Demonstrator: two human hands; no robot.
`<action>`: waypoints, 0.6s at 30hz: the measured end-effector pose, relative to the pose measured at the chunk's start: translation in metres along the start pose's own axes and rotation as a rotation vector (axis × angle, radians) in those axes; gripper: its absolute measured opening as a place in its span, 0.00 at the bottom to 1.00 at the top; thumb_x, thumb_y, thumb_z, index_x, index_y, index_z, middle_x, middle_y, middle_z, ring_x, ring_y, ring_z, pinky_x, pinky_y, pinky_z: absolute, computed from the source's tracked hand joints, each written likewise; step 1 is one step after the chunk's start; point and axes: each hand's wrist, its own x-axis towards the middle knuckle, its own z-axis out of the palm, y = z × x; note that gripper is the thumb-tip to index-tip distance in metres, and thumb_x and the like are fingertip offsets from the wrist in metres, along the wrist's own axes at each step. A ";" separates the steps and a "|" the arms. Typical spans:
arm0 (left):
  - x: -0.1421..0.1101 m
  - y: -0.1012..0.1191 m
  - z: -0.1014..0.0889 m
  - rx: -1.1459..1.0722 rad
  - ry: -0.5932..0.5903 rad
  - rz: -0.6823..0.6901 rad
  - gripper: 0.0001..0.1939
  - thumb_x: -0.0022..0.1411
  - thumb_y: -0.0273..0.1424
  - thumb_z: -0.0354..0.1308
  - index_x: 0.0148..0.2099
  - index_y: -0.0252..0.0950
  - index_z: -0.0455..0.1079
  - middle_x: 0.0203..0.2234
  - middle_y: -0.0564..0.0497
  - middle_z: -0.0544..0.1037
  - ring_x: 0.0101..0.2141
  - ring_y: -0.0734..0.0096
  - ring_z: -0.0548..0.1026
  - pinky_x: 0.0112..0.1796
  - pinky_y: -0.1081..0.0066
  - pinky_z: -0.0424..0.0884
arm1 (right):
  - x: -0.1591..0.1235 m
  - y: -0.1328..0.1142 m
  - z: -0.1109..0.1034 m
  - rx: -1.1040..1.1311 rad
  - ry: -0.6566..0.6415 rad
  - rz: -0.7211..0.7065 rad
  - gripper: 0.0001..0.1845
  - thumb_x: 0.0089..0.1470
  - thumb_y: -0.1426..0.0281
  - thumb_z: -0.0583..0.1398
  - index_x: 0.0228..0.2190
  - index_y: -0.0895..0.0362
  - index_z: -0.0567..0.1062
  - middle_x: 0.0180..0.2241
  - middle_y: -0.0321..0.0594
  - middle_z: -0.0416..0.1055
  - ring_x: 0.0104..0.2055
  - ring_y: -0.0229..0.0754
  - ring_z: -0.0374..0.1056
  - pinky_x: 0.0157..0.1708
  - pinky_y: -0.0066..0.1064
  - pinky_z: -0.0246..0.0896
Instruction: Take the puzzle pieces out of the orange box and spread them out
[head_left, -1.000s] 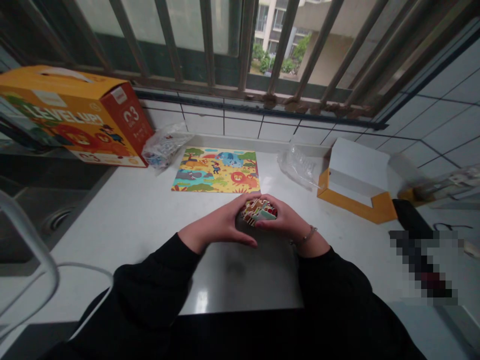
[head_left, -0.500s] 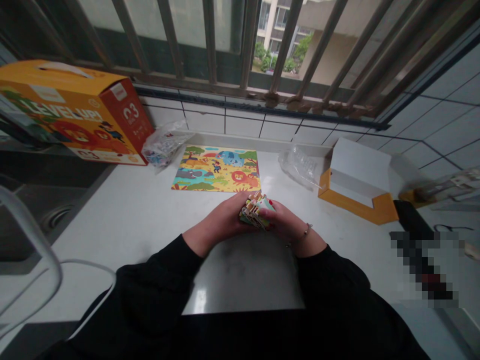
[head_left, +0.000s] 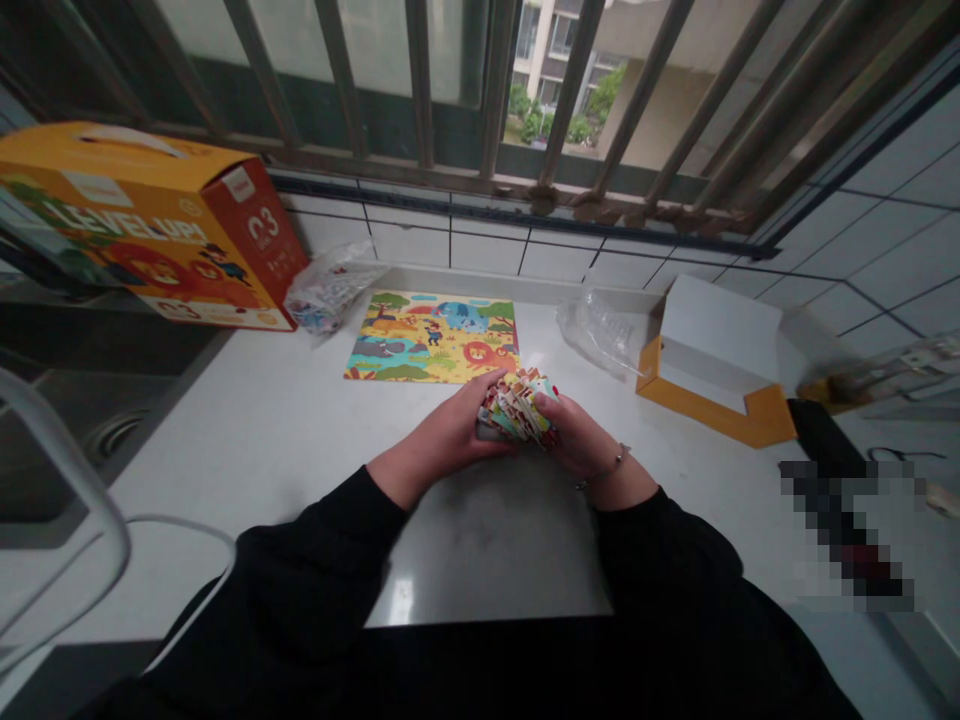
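Observation:
Between my two hands is a thick bunch of puzzle pieces (head_left: pixel 517 408), colourful on their faces with pale cardboard edges. My left hand (head_left: pixel 450 425) curves around the left side of the bunch. From the right, my right hand (head_left: pixel 581 435) grips it with the thumb on top; a thin bracelet circles that wrist. Just beyond the hands, a picture sheet (head_left: pixel 431 338) with a lion, a hippo and an elephant lies flat on the white counter (head_left: pixel 300 440). The fingers under the bunch are hidden.
A large orange box (head_left: pixel 150 230) stands at the left by the sink (head_left: pixel 97 430). Beside it lies a plastic bag of pieces (head_left: pixel 334 290). Crumpled clear plastic (head_left: pixel 600 330) and an opened orange-and-white box (head_left: pixel 712 370) sit at the right. A white cable (head_left: pixel 180 520) loops at the lower left.
The bunch of puzzle pieces has turned and fanned out between my hands, showing more of the edges. Both hands have moved slightly apart.

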 end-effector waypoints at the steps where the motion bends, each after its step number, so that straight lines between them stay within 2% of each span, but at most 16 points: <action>1: 0.000 0.000 0.000 0.005 0.000 -0.011 0.56 0.56 0.40 0.82 0.78 0.45 0.55 0.71 0.36 0.68 0.66 0.40 0.73 0.67 0.40 0.71 | 0.000 -0.001 -0.001 0.004 0.023 -0.011 0.35 0.57 0.43 0.72 0.56 0.53 0.81 0.55 0.49 0.83 0.60 0.58 0.79 0.64 0.52 0.74; 3: 0.001 0.000 0.000 0.011 -0.005 -0.049 0.55 0.57 0.38 0.81 0.78 0.45 0.55 0.68 0.37 0.71 0.57 0.49 0.79 0.60 0.46 0.78 | 0.000 -0.004 -0.005 0.028 0.111 -0.033 0.35 0.59 0.42 0.71 0.57 0.51 0.81 0.56 0.47 0.83 0.59 0.57 0.79 0.60 0.49 0.77; 5: 0.001 0.000 0.001 0.021 -0.002 -0.094 0.55 0.58 0.37 0.81 0.79 0.44 0.54 0.63 0.40 0.75 0.46 0.59 0.80 0.52 0.52 0.81 | 0.001 -0.006 -0.011 0.068 0.216 -0.056 0.33 0.60 0.41 0.70 0.57 0.48 0.80 0.58 0.44 0.83 0.58 0.54 0.80 0.55 0.44 0.80; 8: 0.001 0.000 0.001 0.028 0.015 -0.136 0.57 0.57 0.40 0.81 0.79 0.44 0.53 0.58 0.42 0.77 0.42 0.63 0.79 0.48 0.55 0.82 | 0.000 -0.009 -0.018 0.109 0.288 -0.078 0.32 0.60 0.42 0.70 0.57 0.45 0.80 0.61 0.41 0.81 0.59 0.51 0.79 0.53 0.41 0.81; 10: 0.000 0.000 0.001 0.012 0.026 -0.146 0.59 0.56 0.42 0.82 0.79 0.45 0.52 0.60 0.41 0.76 0.44 0.61 0.80 0.49 0.53 0.82 | -0.001 -0.009 -0.017 0.109 0.274 -0.054 0.31 0.60 0.43 0.71 0.57 0.46 0.80 0.60 0.42 0.82 0.59 0.51 0.79 0.53 0.41 0.81; 12: 0.000 0.000 0.001 0.010 0.043 -0.117 0.61 0.55 0.43 0.83 0.80 0.45 0.50 0.64 0.38 0.74 0.50 0.54 0.80 0.53 0.49 0.81 | -0.001 -0.007 -0.010 0.088 0.236 -0.007 0.31 0.59 0.44 0.71 0.57 0.48 0.80 0.58 0.43 0.83 0.58 0.52 0.80 0.53 0.42 0.81; 15: 0.003 0.000 0.001 0.078 0.044 0.036 0.65 0.52 0.45 0.84 0.80 0.44 0.50 0.70 0.34 0.68 0.65 0.39 0.73 0.65 0.39 0.73 | 0.002 -0.001 0.005 0.058 0.155 0.038 0.33 0.58 0.45 0.72 0.56 0.52 0.80 0.55 0.46 0.84 0.56 0.56 0.81 0.55 0.47 0.80; 18: 0.008 0.001 0.002 0.137 0.053 0.150 0.60 0.54 0.44 0.83 0.79 0.43 0.53 0.70 0.34 0.68 0.69 0.37 0.69 0.68 0.38 0.69 | 0.006 0.005 0.018 0.087 0.102 0.022 0.34 0.58 0.45 0.72 0.56 0.53 0.80 0.53 0.47 0.84 0.56 0.58 0.81 0.58 0.51 0.78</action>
